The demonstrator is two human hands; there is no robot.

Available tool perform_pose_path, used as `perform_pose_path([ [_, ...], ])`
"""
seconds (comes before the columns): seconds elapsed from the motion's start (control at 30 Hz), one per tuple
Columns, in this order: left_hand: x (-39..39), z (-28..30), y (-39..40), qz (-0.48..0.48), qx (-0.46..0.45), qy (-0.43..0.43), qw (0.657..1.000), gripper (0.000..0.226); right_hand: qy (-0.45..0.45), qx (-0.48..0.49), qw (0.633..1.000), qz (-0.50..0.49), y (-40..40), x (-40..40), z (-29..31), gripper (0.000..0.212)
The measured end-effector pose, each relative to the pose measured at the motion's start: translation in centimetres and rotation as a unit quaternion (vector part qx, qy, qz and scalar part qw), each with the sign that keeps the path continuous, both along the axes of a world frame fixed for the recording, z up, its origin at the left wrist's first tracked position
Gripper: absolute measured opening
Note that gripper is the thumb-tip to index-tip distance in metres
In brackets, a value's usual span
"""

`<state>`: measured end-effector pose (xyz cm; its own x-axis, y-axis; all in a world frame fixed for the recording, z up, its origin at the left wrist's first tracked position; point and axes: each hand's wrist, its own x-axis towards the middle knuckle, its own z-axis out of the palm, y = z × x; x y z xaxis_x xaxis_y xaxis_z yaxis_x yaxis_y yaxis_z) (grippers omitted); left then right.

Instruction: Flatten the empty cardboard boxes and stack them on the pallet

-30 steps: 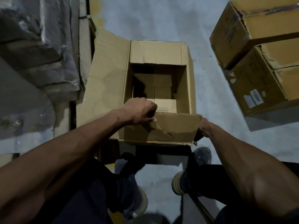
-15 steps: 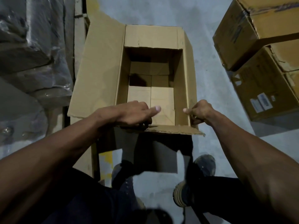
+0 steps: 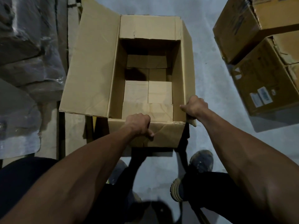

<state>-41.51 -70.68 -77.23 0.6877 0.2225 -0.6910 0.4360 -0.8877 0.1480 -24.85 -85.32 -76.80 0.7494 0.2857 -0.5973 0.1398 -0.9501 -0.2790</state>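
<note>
While the left hand [image 3: 138, 124] grips the open box's [image 3: 95, 65] near flap, the right hand [image 3: 195, 107] clutches its right corner.

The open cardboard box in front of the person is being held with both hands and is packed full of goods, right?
Not quite. The head view shows the open cardboard box is empty: only its bare bottom flaps show inside. The rest holds: the left hand grips the near wall and the right hand grips the right wall.

Open brown cardboard box [image 3: 150, 75] stood upright on the floor, empty, bottom flaps closed. Its 9 o'clock flap lay spread outward; 12 o'clock flap folded out.
</note>
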Motion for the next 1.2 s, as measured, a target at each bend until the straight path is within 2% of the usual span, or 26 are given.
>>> perform_pose_path([
  [0.07, -0.2, -0.2, -0.5, -0.008, 0.027, -0.027, 0.999, 0.044, -0.034, -0.035, 0.998, 0.038, 0.1, -1.0, -0.8, 0.023],
  [0.17, -1.1, 0.0, -1.3, -0.022, 0.033, -0.043, 0.998, 0.038, -0.028, -0.057, 0.998, 0.021, -0.3, -2.7, -1.6, 0.042],
  [0.37, -6.0, 0.8, -4.9, -0.023, -0.003, -0.018, 1.000, 0.035, -0.010, -0.092, 0.996, 0.011, -3.0, -7.3, -0.7, 0.043],
  [0.57, -10.7, 1.5, -8.4, -0.042, -0.017, 0.010, 0.999, 0.044, 0.009, -0.114, 0.993, 0.007, -6.3, -12.9, 0.4, 0.046],
  [0.77, -11.5, 2.2, -8.0, -0.030, -0.054, 0.026, 0.998, 0.041, 0.037, -0.095, 0.992, -0.072, -6.8, -14.1, 1.0, 0.054],
  [0.83, -11.2, 1.9, -7.4, -0.012, -0.083, 0.025, 0.996, 0.049, 0.031, -0.085, 0.992, -0.093, -6.4, -13.6, 1.0, 0.062],
  [0.93, -9.2, 2.2, -5.0, 0.013, -0.132, 0.018, 0.991, 0.075, 0.005, -0.062, 0.990, -0.127, -4.7, -11.6, 1.2, 0.068],
  [1.0, -7.2, 2.5, -3.1, 0.048, -0.136, -0.011, 0.990, 0.075, -0.020, -0.036, 0.990, -0.133, -3.4, -9.7, 1.0, 0.069],
  [1.1, -3.1, 1.7, 0.7, 0.197, -0.172, -0.104, 0.960, 0.065, -0.060, 0.004, 0.991, -0.122, -0.7, -5.6, -0.3, 0.072],
  [1.17, -0.5, 1.0, 2.9, 0.322, -0.223, -0.167, 0.905, 0.058, -0.072, 0.018, 0.991, -0.111, 1.3, -3.0, -0.6, 0.077],
  [1.2, 1.3, 0.8, 4.0, 0.394, -0.256, -0.194, 0.861, 0.055, -0.076, 0.023, 0.991, -0.109, 2.5, -1.4, -0.9, 0.079],
])
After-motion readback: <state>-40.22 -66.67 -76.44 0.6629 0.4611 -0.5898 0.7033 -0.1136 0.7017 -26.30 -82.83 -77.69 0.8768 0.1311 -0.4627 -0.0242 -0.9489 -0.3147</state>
